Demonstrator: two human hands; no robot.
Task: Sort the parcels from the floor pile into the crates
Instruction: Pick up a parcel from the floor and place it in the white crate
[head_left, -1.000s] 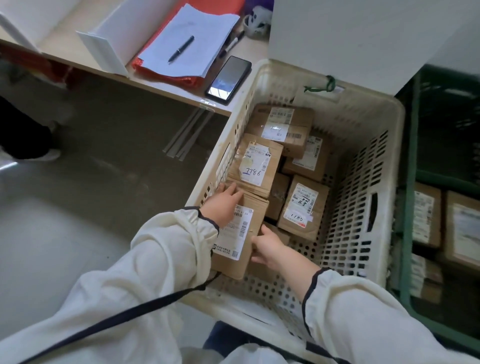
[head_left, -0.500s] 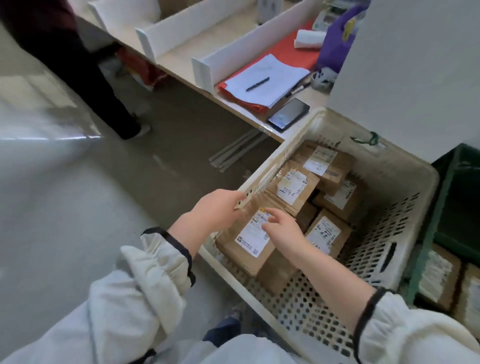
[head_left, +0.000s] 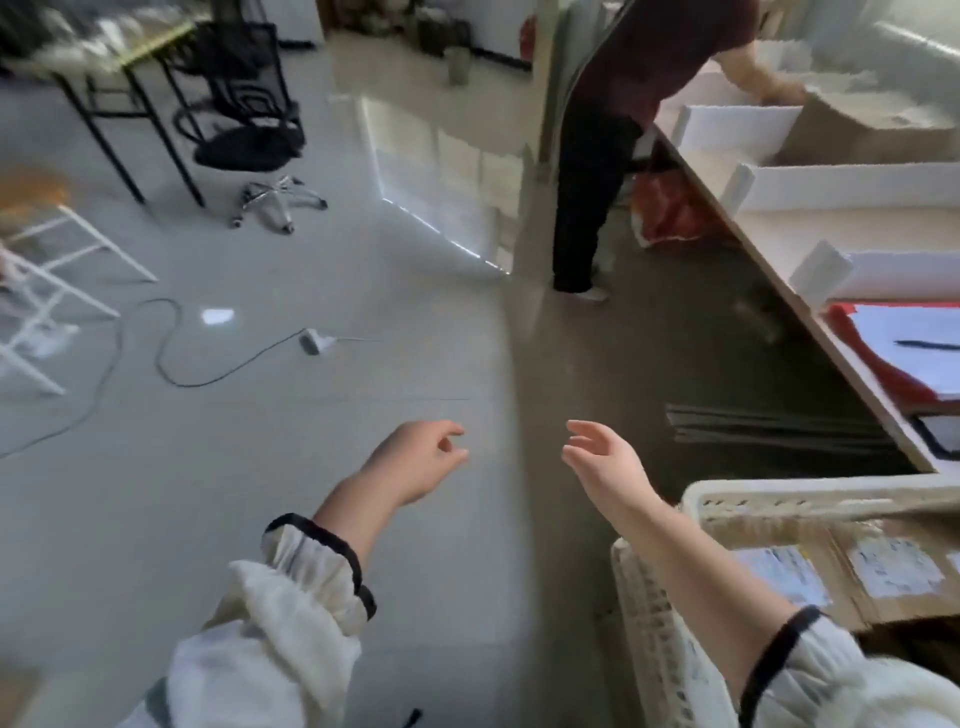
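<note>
Head view catches the cream crate (head_left: 779, 500) at the lower right edge, only its near corner and part of its perforated wall showing. Brown cardboard parcels (head_left: 852, 582) lie flat inside it, white labels facing up, the print too blurred for me to read.

My right hand (head_left: 602, 462) hangs over the floor just left of the crate. The palm is turned inward, the fingers are loose and a little spread, and it grips nothing. My right forearm crosses above the crate's near corner. My left hand (head_left: 415, 462) is level with it and a short way off to the left, fingers slack and gently curved, thumb close to the forefinger, also empty. Both cream sleeves with dark cuffs are pushed up my forearms.

Under my hands is bare grey floor (head_left: 291, 493), darker toward the right. A long bench (head_left: 789, 260) runs up the right side, carrying white dividers (head_left: 852, 187), a red folder (head_left: 883, 374) with papers and a pen (head_left: 930, 344), and a cardboard box (head_left: 857, 130). Dark flat strips (head_left: 769, 428) lie on the floor beneath it. Another person (head_left: 597, 156) stands at the far end of the bench, reaching over it. Farther left are a black office chair (head_left: 244, 130), a cable (head_left: 171, 358) looped across the floor, and a white rack (head_left: 47, 291).
</note>
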